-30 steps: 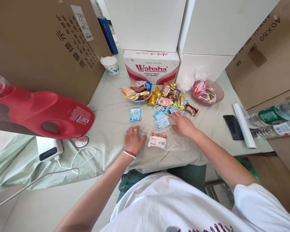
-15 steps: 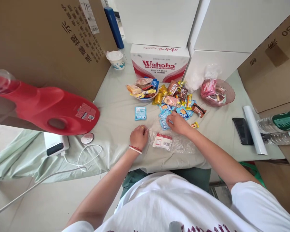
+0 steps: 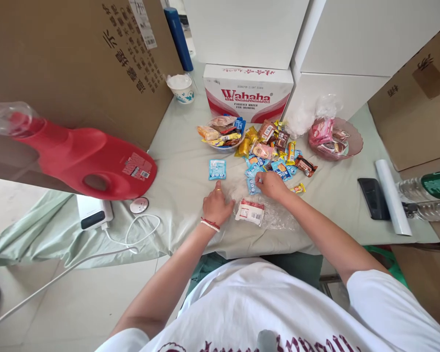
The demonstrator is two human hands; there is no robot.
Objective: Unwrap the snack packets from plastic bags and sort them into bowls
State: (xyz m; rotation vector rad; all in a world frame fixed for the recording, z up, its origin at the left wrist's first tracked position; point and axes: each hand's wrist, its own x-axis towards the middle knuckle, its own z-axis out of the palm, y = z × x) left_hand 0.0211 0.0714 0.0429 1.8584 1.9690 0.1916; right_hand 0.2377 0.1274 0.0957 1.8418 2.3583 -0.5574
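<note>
My left hand (image 3: 217,204) rests on the pale green cloth, its fingers pressed on the left edge of a clear plastic bag (image 3: 278,219). A red and white snack packet (image 3: 250,211) lies in the bag. My right hand (image 3: 270,184) is curled at the bag's far edge, pinching a small blue packet (image 3: 252,186) from the pile of wrapped snacks (image 3: 271,151). One blue packet (image 3: 217,169) lies alone to the left of the pile.
A white bowl of snacks (image 3: 220,137) and a pink glass dish (image 3: 346,146) flank the pile. Behind stand a Wahaha box (image 3: 247,93), a paper cup (image 3: 181,88) and cardboard boxes. A red jug (image 3: 84,159), a power bank (image 3: 93,215), a phone (image 3: 373,198), a white roll (image 3: 392,195) and bottles (image 3: 429,188) lie around.
My right hand has drawn back from lying flat on the blue packets to a pinch on one of them. My left hand has stayed at the bag's edge. The camera has tilted slightly.
</note>
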